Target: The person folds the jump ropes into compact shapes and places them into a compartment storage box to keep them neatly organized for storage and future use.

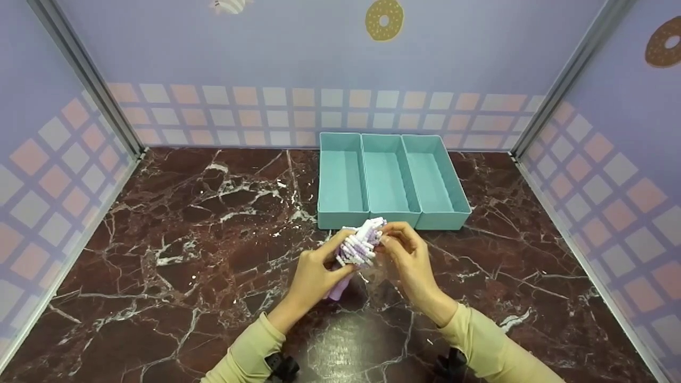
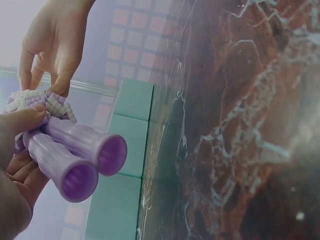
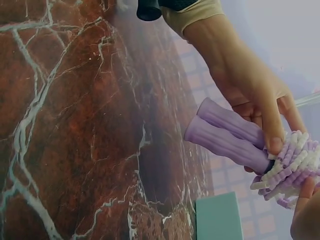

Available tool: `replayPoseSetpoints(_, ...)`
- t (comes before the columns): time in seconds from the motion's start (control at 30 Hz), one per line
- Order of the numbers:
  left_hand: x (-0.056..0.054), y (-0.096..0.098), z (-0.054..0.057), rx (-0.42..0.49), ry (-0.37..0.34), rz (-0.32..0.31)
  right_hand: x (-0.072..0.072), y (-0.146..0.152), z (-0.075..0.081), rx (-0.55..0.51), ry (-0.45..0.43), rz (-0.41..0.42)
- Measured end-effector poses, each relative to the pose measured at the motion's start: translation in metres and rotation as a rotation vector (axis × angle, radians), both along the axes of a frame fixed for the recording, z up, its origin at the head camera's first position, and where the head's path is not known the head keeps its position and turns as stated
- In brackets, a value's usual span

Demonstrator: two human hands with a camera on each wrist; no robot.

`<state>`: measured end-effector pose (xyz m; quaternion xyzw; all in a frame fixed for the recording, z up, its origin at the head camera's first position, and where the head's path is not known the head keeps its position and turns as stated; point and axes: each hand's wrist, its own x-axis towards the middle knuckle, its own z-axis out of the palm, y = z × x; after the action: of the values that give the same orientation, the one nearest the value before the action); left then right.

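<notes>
A beaded jump rope [image 1: 359, 251], white and lilac, is wound into a compact bundle above the table. Its two purple handles [image 2: 62, 167] lie side by side, their hollow ends facing the camera in the left wrist view. My left hand [image 1: 313, 277] grips the bundle where the beads meet the handles, thumb on the near side. At the bundle's other side, my right hand [image 1: 414, 263] pinches the beaded cord between thumb and fingers. In the right wrist view the handles [image 3: 227, 145] stick out below the left thumb, and only part of the right hand [image 3: 306, 215] shows.
A teal organizer [image 1: 393, 221] with three long compartments stands just beyond my hands, towards the back wall. The dark red marbled table [image 1: 159, 298] is bordered by lilac checkered panels [image 1: 245, 114] at the back and both sides.
</notes>
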<state>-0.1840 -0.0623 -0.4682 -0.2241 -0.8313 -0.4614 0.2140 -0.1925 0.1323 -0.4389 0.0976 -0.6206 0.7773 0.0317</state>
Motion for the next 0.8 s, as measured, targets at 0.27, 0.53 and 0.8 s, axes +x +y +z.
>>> replayPoseSetpoints(0.27, 0.001, 0.001, -0.002, -0.051, 0.047, 0.029, -0.001, 0.002, 0.002, 0.072, -0.024, 0.009)
replayPoseSetpoints(0.53, 0.003, 0.004, -0.005, 0.038, -0.012, 0.05, -0.001, 0.001, 0.007, 0.11, -0.029, 0.006)
replayPoseSetpoints(0.8, 0.003, 0.005, -0.005, 0.155, -0.061, 0.11, 0.001, -0.002, 0.014, 0.113, 0.025, -0.023)
